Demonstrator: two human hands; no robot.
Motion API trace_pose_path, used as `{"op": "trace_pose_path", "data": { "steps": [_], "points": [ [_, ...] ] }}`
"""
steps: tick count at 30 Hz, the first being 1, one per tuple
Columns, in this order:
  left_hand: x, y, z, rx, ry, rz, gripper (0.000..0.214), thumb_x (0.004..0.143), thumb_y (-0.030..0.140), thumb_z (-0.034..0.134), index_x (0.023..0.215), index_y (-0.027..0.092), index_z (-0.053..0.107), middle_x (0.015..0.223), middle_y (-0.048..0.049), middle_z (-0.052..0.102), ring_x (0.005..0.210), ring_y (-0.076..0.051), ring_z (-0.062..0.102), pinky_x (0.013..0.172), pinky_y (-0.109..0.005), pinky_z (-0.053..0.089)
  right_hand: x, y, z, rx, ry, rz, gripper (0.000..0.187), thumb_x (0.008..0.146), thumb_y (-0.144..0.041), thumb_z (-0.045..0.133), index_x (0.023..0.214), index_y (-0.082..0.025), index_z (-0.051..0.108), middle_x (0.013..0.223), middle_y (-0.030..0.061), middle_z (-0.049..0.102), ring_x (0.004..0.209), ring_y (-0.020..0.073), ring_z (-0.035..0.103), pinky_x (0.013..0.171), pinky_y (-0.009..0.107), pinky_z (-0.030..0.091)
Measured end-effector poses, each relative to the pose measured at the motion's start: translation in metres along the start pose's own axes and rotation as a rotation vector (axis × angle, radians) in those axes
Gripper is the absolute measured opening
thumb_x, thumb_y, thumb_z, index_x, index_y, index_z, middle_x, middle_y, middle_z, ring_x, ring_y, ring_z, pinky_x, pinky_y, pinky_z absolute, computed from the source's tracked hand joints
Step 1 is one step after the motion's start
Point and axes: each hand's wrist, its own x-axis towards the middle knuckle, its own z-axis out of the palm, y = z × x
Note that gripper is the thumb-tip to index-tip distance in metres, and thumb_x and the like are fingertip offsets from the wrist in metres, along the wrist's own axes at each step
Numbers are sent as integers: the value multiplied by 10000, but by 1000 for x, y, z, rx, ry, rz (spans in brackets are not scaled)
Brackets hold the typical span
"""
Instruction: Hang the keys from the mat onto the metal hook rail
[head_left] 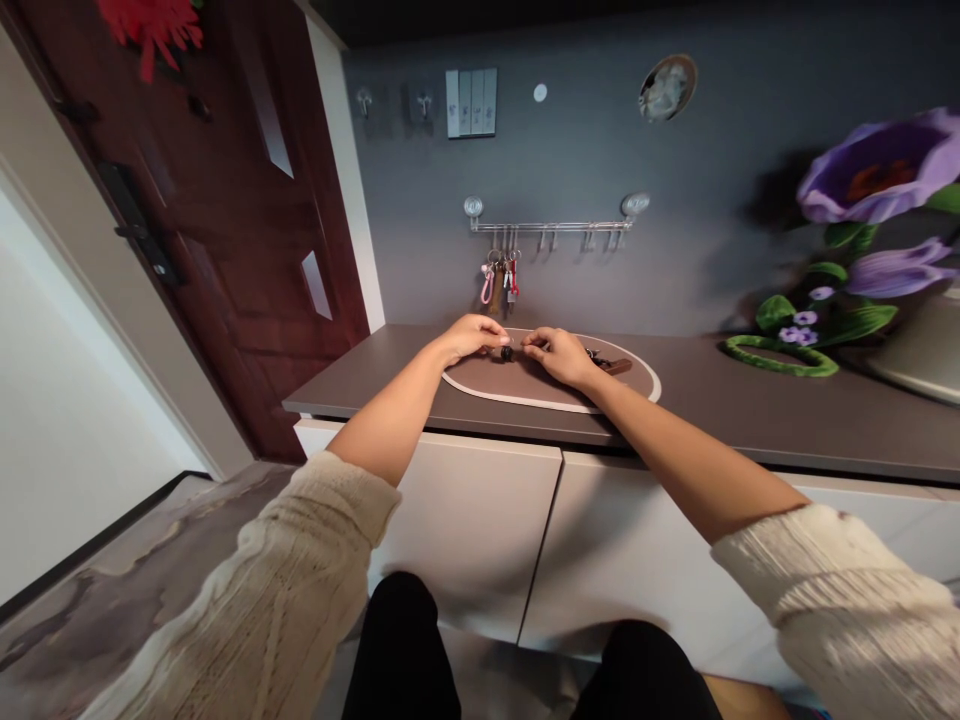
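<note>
Over an oval brown mat (517, 388) with a pale rim, my two hands work close together. My left hand (472, 337) is closed in a pinch at a small dark keychain (507, 354), which sits just under its fingertips. A short gap to the right, my right hand (559, 353) has its thumb and fingers pressed together; whatever they hold is too small to make out. Partly hidden behind that hand, a brown strap-like piece (618, 366) lies on the mat beside some small dark and metallic items (592, 354).
On the wall, a clear hook rail (555, 227) carries several hanging keys and keychains (501, 278). A purple flower decoration (877, 180) and a green ring (780, 357) stand on the right of the dark countertop (705, 420). White cabinet doors (480, 510) are below; a dark red door (217, 200) is left.
</note>
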Motion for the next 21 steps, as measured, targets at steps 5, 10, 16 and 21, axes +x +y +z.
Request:
{"op": "trace_pose_path", "data": {
  "steps": [5, 10, 16, 21],
  "points": [
    [-2, 3, 6, -45, 55, 3, 211, 598, 233, 707, 734, 105, 611, 576, 1, 558, 493, -47, 457, 500, -201, 326, 1, 1, 2, 139, 1, 68, 185, 717, -314, 569, 830, -179, 625, 777, 18, 642, 682, 126, 535, 696, 258, 397],
    [-1, 3, 12, -69, 80, 16, 233, 596, 268, 709, 735, 105, 618, 533, 14, 526, 475, -40, 425, 471, -189, 300, 2, -2, 2, 297, -10, 103, 277, 706, -407, 575, 836, -167, 620, 785, 24, 643, 689, 123, 530, 694, 257, 405],
    [2, 2, 19, -119, 134, 31, 258, 573, 281, 718, 729, 104, 615, 512, 24, 516, 458, -37, 412, 463, -191, 295, 1, -8, 1, 440, -4, 126, 269, 698, -406, 577, 769, -147, 603, 721, 22, 623, 639, 109, 519, 665, 250, 408],
    [4, 1, 23, -158, 127, 38, 307, 542, 315, 732, 729, 103, 610, 531, 19, 530, 474, -40, 425, 478, -196, 311, 2, -8, 1, 499, 20, 137, 248, 677, -392, 585, 727, -149, 586, 672, 1, 601, 614, 101, 511, 667, 253, 413]
  ]
}}
